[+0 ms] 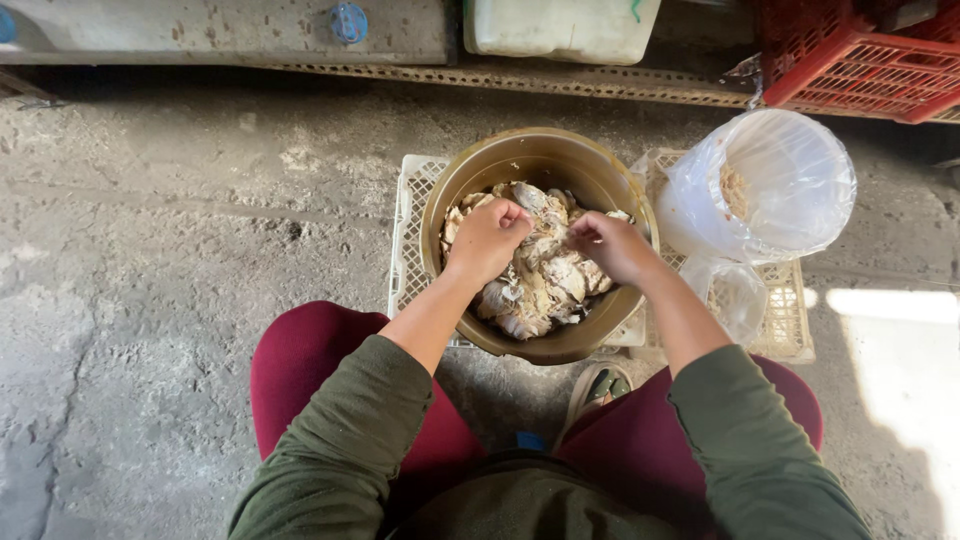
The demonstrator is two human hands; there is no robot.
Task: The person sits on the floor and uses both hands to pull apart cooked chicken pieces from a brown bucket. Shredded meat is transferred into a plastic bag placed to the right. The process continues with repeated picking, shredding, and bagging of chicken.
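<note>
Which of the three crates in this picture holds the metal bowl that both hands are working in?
The white crate on the left carries the bowl. The cream crate beside it holds plastic bags, and the red crate sits apart on the ledge behind.

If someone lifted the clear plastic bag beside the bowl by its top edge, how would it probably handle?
The clear plastic bag looks thin and crinkled, so it would likely flop and collapse rather than hold shape. Only a little pale material shows inside, so it is probably light. Sitting on the slatted white crate, it might slide or tip easily if nudged.

Left hand (pixel 487 238) fisted, right hand (pixel 612 245) curled; forearms converge forward, sleeves pushed up.
</note>
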